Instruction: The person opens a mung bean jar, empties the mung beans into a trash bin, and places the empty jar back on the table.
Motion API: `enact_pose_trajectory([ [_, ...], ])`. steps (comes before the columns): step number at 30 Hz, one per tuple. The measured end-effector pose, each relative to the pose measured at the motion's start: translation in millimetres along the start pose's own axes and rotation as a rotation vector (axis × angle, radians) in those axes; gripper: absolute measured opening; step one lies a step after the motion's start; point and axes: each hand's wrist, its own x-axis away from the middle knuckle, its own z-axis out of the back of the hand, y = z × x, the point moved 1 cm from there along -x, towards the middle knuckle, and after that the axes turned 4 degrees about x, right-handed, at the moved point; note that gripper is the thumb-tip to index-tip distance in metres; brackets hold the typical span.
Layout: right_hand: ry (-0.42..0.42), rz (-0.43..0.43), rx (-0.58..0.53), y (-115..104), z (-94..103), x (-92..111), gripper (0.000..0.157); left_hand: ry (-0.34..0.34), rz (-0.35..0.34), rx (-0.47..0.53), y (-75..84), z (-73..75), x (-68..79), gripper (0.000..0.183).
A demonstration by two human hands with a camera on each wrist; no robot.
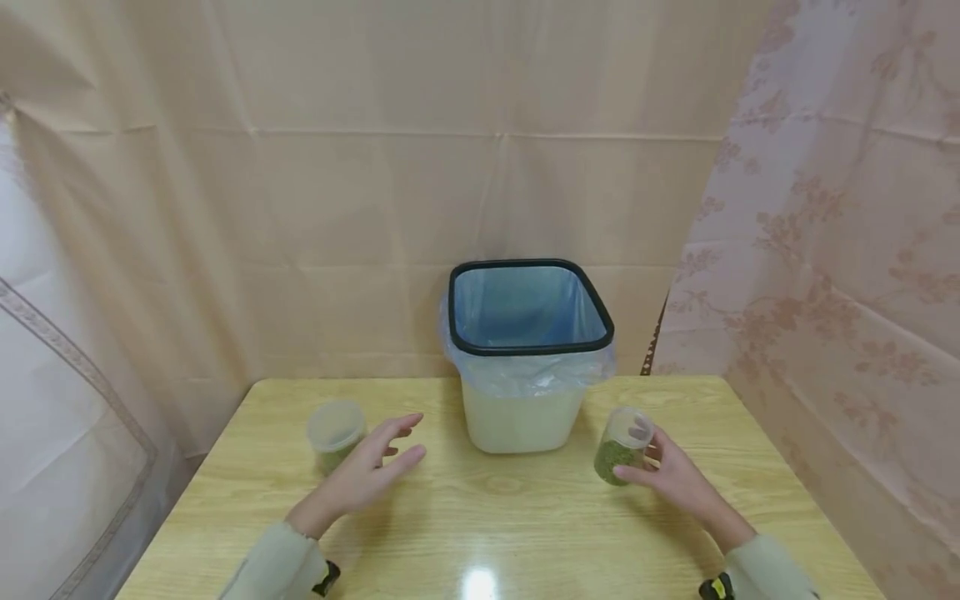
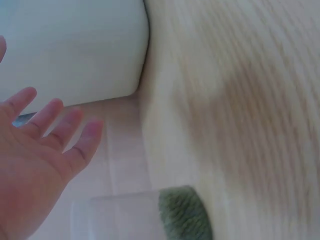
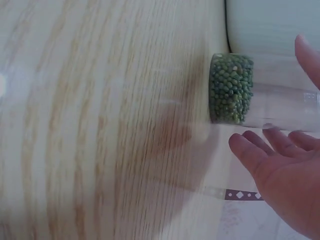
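My left hand [image 1: 367, 468] is held over the table's left side, fingers spread and holding nothing. Just behind it stands a clear jar [image 1: 335, 433] with a translucent lid and green contents, seen partly at the bottom of the left wrist view. On the right, a second clear jar [image 3: 231, 90], partly filled with green mung beans, stands upright on the table. My right hand [image 1: 670, 475] is around this jar, thumb on the near side and fingers on the far right, fairly straight. Its fingertips [image 3: 267, 126] are right at the jar's wall.
A pale bin [image 1: 521, 421] with a black rim and a clear bag liner stands at the back middle, between the two jars. The wooden table [image 1: 480, 525] ends at a beige curtain [image 1: 337, 208] behind and a floral cloth [image 1: 847, 292] at right.
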Motion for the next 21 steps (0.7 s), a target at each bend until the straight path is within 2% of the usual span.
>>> enact_pose_trajectory([
  [3, 0.003, 0.011, 0.006, 0, -2.7, -1, 0.099, -0.016, 0.039, 0.072, -4.6, -4.5, -3.8, 0.061],
  [6, 0.014, 0.021, 0.015, 0, -4.4, -1, 0.096, -0.030, 0.054, 0.103, -7.9, -9.9, -7.5, 0.062],
  [14, 0.035, 0.009, 0.079, 2, -10.3, -5, 0.087, -0.023, 0.062, 0.112, -6.2, -20.2, -15.9, 0.061],
  [21, 0.030, -0.013, 0.057, 2, -14.5, -4, 0.082, -0.053, 0.065, 0.117, -2.5, -27.0, -22.3, 0.057],
])
